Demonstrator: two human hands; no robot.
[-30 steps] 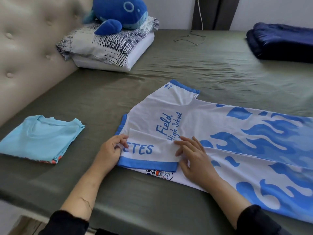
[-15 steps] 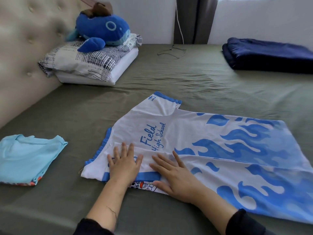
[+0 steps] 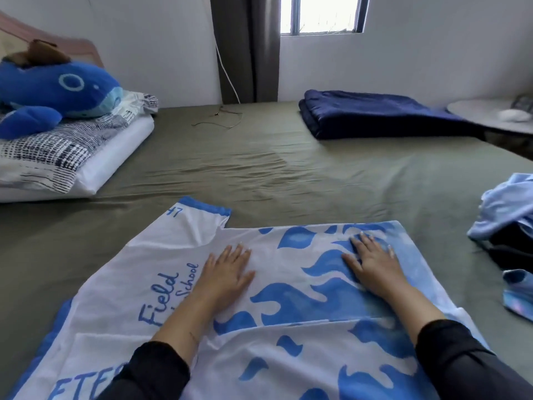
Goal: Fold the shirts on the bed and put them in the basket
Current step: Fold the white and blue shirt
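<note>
Olive-green bed sheet (image 3: 259, 168) carries the white jersey shirt with blue flame print (image 3: 288, 327), spread flat near the front edge. Left hand (image 3: 227, 272) and right hand (image 3: 372, 264) both lie flat on it, fingers straight, holding nothing. Basket not in view. Judgement: smoothing step; press outward from centre so the next fold lands crease-free, edges aligned.

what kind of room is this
Most likely a home bedroom: a bed under an olive-green sheet, stacked pillows topped by a blue plush whale, and a folded navy blanket near a curtained window.
</note>
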